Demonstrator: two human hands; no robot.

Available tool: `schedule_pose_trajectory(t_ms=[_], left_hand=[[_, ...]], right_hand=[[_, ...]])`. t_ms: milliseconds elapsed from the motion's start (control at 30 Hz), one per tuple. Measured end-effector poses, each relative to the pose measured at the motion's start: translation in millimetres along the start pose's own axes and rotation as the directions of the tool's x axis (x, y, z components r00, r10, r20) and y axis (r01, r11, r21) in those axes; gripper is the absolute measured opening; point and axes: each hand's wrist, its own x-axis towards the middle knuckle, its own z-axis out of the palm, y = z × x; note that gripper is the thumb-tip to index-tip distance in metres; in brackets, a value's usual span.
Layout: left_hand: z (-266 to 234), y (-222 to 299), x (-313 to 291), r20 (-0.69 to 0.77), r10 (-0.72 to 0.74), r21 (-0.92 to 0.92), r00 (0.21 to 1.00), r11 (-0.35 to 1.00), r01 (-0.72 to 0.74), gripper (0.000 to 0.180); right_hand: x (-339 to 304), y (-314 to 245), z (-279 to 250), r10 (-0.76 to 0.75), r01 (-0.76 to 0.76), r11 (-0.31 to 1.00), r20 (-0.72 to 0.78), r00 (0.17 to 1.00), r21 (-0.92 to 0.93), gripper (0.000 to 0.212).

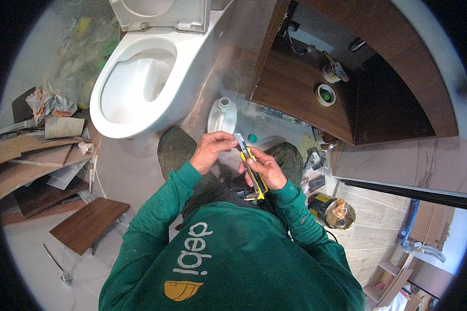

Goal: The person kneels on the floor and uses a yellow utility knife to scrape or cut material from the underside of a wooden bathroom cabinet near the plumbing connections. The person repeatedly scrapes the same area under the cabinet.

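A yellow and black utility knife [253, 173] lies in my right hand [264, 170], its fingers wrapped round the handle and the thumb on top. The knife's blade end points away from me, up and to the left. My left hand [211, 149] is closed in a pinch close to the blade tip; whether it grips the blade or some small piece there, I cannot make out. Just beyond my hands stands a white plastic bottle [223, 117] without a cap on its neck. A small green cap [252, 138] lies on the floor beside it.
A white toilet [135, 85] with its lid up stands ahead on the left. At the right is an open brown cabinet [301, 98] holding a roll of tape [325, 95]. Wood offcuts [36, 155] are piled at the left, near a brown board [90, 224]. A yellow-black canister [331, 211] sits at my right.
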Motion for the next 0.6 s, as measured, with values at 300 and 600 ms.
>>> schedule_pose_trajectory(t_ms=[300, 600], left_hand=[[-3.5, -8.1, -3.2, 0.118, -0.011, -0.297, 0.993, 0.954, 0.046, 0.012], [-1.5, -4.7, -9.3, 0.139, 0.010, -0.355, 0.990, 0.934, 0.041, 0.011]], right_hand=[[-1.7, 3.2, 6.1, -0.050, 0.051, 0.999, -0.004, 0.999, 0.020, 0.039], [-3.2, 3.4, 10.6, -0.051, 0.051, 0.999, -0.028, 0.998, -0.003, 0.036]])
